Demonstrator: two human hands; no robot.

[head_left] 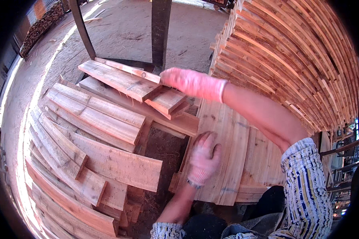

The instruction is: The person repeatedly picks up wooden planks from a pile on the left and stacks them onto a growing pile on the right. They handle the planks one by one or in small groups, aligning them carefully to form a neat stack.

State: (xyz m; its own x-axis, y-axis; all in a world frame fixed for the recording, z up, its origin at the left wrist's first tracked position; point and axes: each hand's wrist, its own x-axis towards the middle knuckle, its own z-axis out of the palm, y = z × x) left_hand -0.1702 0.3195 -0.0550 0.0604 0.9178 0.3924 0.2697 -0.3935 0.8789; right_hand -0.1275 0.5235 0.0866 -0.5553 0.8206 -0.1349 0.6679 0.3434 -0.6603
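My right hand [193, 83], in a pink knit glove, reaches across to the far pile, its fingers closed at the near end of a narrow wooden board [127, 69]. That board is tilted up on edge beside a wider plank [117, 79]. My left hand [204, 159], gloved alike and slightly blurred, is above the flat stack of planks [227, 147] in front of me. Its thumb stands apart from the fingers and it holds nothing; whether it touches the planks I cannot tell. Shorter plank ends [169, 99] lie just below my right hand.
Loose planks [115, 159] lie in overlapping piles at the left. A tall stack of boards [283, 51] rises at the right. A dark post [161, 32] and a thinner slanted one [83, 30] stand behind the far pile. Dirt floor [119, 28] stretches beyond.
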